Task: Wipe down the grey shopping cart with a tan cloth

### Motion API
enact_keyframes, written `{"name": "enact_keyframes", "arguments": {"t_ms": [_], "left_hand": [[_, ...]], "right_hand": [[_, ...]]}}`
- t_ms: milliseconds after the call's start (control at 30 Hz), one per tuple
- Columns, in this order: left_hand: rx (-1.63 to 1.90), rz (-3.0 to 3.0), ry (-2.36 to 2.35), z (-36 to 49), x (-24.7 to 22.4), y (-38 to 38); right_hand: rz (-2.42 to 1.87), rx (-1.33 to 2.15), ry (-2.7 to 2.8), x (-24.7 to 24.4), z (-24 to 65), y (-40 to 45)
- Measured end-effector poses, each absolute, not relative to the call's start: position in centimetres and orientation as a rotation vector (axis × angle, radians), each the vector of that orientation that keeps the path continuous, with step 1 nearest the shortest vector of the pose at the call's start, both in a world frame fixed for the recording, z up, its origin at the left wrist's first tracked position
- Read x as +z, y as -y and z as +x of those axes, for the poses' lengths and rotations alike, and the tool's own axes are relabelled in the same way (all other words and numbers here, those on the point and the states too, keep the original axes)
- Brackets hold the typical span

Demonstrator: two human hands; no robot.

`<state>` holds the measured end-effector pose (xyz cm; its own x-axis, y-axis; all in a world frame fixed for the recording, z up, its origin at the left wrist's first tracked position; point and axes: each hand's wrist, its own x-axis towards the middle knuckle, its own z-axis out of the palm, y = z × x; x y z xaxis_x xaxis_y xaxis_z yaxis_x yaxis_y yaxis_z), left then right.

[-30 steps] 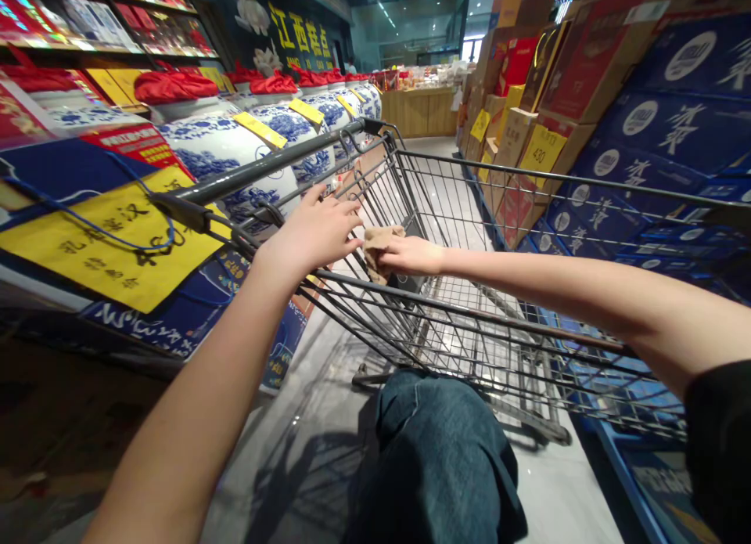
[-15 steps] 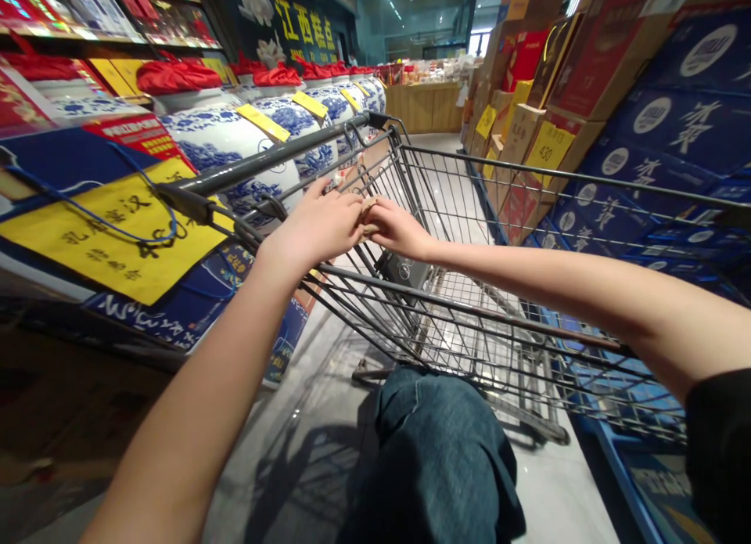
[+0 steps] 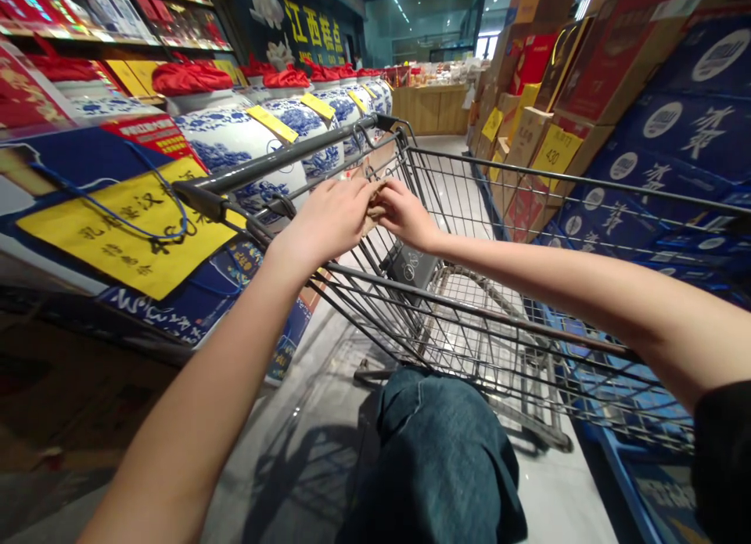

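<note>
A metal shopping cart [image 3: 510, 313] stands before me, its dark push bar [image 3: 275, 160] at upper left. Over the cart's rear end my left hand [image 3: 337, 215] is closed, palm down, fingers curled round a small crumpled beige-brown thing [image 3: 374, 213], perhaps cloth or paper. My right hand [image 3: 409, 217] pinches the same piece from the other side, the fingertips of both hands almost meeting. Most of the piece is hidden by my fingers. A dark plate [image 3: 412, 272] hangs in the cart just below my hands.
Large blue-and-white jars [image 3: 217, 133] with red cloth tops line the left side. A yellow sign [image 3: 134, 227] on blue boxes is close by my left arm. Blue cartons [image 3: 662, 153] are stacked along the right. A wooden counter [image 3: 428, 109] stands at the far end.
Both hands have shifted slightly on the beige-brown piece, and more of it shows below my fingers. The whole view has moved a little; the cart looks unmoved.
</note>
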<state>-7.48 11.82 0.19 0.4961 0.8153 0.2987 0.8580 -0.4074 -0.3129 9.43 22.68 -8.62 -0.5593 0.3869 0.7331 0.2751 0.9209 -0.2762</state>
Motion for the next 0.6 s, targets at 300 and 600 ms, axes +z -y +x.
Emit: {"name": "enact_keyframes", "arguments": {"t_ms": [300, 600], "left_hand": [[0.07, -2.337, 1.351, -8.4, -0.3, -12.0], [0.009, -2.37, 1.366, -8.7, -0.4, -12.4]], "right_hand": [[-0.472, 0.213, 2.484, -10.0, 12.5, -22.9], [-0.632, 0.171, 2.622, -11.4, 13.0, -23.6]]}}
